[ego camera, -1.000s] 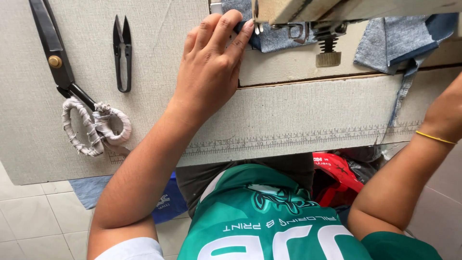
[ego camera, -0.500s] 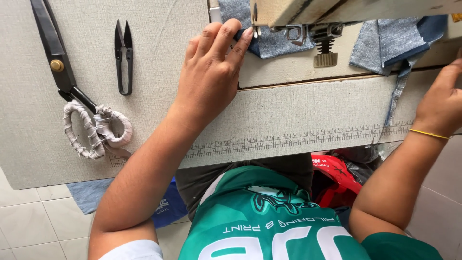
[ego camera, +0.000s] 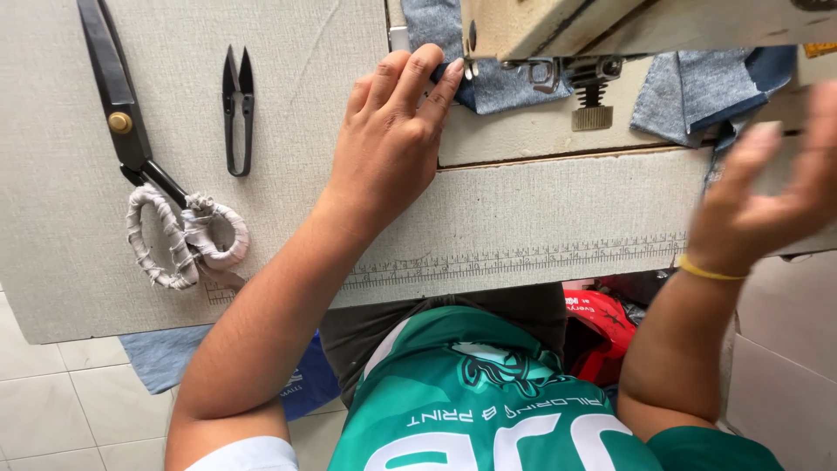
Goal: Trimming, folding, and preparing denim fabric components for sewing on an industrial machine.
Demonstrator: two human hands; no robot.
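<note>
I look down at a grey table (ego camera: pixel 540 218) with a sewing machine (ego camera: pixel 558 26) at the top. My left hand (ego camera: pixel 388 144) lies flat on the table. Its fingers (ego camera: pixel 410 74) are stretched out, not curled around anything. The fingertips press on the edge of a blue cloth (ego camera: pixel 501 83), which lies just under the machine, by the metal foot (ego camera: pixel 545 70). So the cloth is in place at the machine, but I see no new stitches on it, and I judge the sewing is not done. A second bit of blue cloth (ego camera: pixel 697 92) lies further right, partly under the machine.

My right hand (ego camera: pixel 767 205) is up in the air at the right side, above the table edge. It is blurry. Its fingers look spread open and hold nothing. A yellow band (ego camera: pixel 706 270) sits on that wrist.

My left arm comes up from the bottom and crosses the table edge, where a ruler strip (ego camera: pixel 523 260) runs along.

Well apart to the left lie big black scissors (ego camera: pixel 118 122) with cloth-wrapped handles and small black snips (ego camera: pixel 237 109). Nobody touches them.
</note>
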